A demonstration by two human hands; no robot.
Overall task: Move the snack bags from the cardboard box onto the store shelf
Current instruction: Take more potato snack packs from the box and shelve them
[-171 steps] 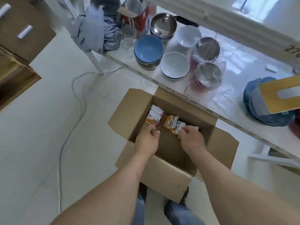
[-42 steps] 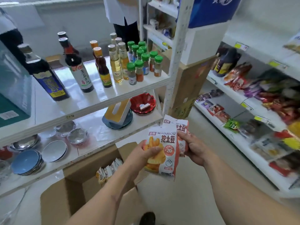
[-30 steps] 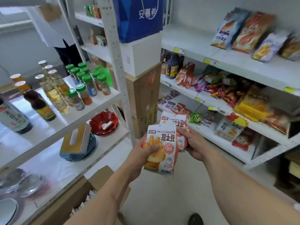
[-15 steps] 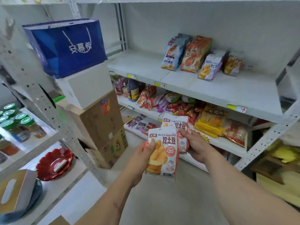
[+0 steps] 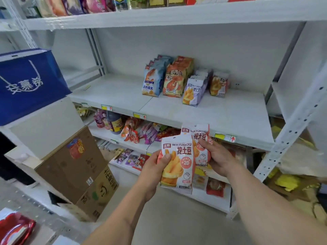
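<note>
Both hands are occupied at lower centre of frame. The left hand (image 5: 155, 167) pinches an orange-and-white plastic snack bag (image 5: 177, 161) by its left edge, thumb on the front. The right hand (image 5: 218, 157) is curled round a second matching snack bag (image 5: 196, 137), partly hidden behind the first. Both bags stand upright, long axis vertical. The white metal store shelf (image 5: 177, 112) lies above and beyond them; its bare front right is nearer the right hand. The cardboard box is not in view.
</note>
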